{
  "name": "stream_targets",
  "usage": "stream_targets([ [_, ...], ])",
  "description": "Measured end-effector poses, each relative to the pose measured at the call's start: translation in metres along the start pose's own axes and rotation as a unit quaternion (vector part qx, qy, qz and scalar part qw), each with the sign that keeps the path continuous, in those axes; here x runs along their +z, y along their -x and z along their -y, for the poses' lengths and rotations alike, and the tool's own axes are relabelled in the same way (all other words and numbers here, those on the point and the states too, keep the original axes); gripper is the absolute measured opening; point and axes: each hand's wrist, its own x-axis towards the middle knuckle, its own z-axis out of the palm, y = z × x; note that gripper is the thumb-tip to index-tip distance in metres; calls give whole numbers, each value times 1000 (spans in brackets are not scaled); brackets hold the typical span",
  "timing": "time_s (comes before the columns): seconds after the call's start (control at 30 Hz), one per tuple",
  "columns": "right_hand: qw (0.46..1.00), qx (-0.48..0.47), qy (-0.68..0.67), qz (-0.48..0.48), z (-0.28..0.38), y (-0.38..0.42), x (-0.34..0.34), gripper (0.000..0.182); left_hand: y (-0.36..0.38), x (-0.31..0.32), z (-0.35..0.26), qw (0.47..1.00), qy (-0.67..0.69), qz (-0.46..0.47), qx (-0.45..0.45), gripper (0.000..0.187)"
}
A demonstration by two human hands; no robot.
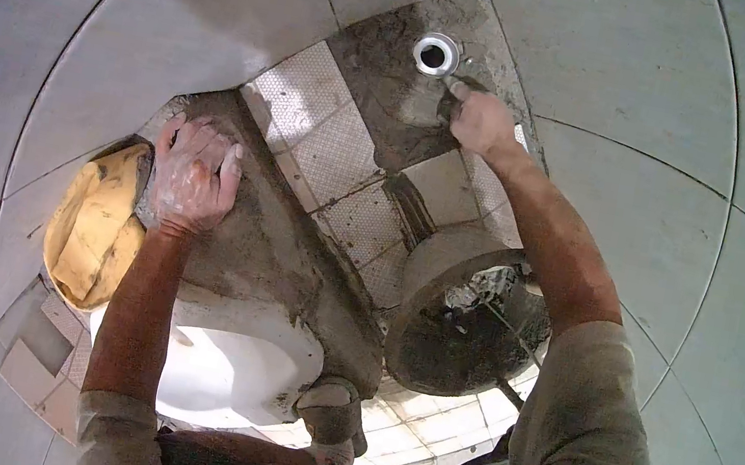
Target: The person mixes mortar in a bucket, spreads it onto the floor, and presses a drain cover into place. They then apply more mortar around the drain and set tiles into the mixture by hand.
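My left hand [193,176], smeared with whitish grey paste, lies palm down with its fingers apart on a cement-coated ledge [260,248]. My right hand [483,125] is closed low over a patch of wet grey mortar [383,60] in the floor corner. It is just beside a round metal-rimmed drain opening [436,55]. A lighter flat area shows in the mortar by its fingers; whether the hand holds a tool there, I cannot make out. Below my right forearm stands a mortar-stained bucket [427,292] with a wire handle and some grey stuff inside.
A yellow container [99,229] stands left of my left forearm. A smooth white object [239,368] lies below the ledge, near my foot [335,415]. Small-patterned floor tiles [337,152] border the mortar. Large grey wall tiles [640,71] rise around the corner. Tile pieces [34,372] are at lower left.
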Motion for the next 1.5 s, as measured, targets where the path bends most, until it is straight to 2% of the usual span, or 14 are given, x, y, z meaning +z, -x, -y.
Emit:
stream_targets([
  [0.03, 997, 33, -50, -43, -5, 0, 0, 36, 0, 0, 0, 1000, 1, -1, 0, 17],
  [0.13, 993, 85, -25, -76, -20, -11, -5, 46, 0, 1, 1, 1000, 1, -6, 4, 17],
  [0.2, 996, 83, -18, -35, -33, -21, -2, 50, 1, 1, 2, 1000, 13, -10, 8, 17],
  [0.3, 993, 26, -52, -107, -37, -30, 8, 54, 0, 0, 1, 1000, 4, 2, 5, 16],
  [0.37, 998, 47, -14, -46, -29, -30, 1, 58, 2, 2, 2, 1000, 3, 3, 0, 16],
  [0.47, 997, 76, 30, 11, -30, -32, 18, 52, 3, 3, 3, 1000, 2, 1, 3, 15],
  [0.77, 989, 91, 21, 111, 23, -13, 1, 43, 4, 5, 5, 1000, 3, -3, 10, 14],
  [0.9, 990, 86, -31, 109, 26, -18, 11, 44, 3, 4, 3, 1000, 11, -7, 2, 15],
  [0.97, 992, 105, -39, 64, 33, -16, 10, 44, 3, 4, 4, 1000, 3, -7, 7, 16],
  [1.07, 992, 86, -57, 71, 18, -29, 34, 45, 4, 5, 6, 1000, -4, -4, 14, 16],
  [1.2, 991, 77, -31, 106, 31, -25, 13, 47, 2, 3, 3, 1000, -8, -12, 9, 17],
  [1.27, 990, 115, -24, 78, 31, -27, 17, 43, 2, 4, 3, 1000, -4, -9, 6, 17],
  [1.37, 993, 105, -32, 44, 38, -12, 7, 38, 3, 4, 4, 1000, 6, -13, 4, 16],
  [1.5, 993, 64, 5, 102, 44, -10, -1, 33, 3, 4, 4, 1000, 2, 1, -3, 15],
])
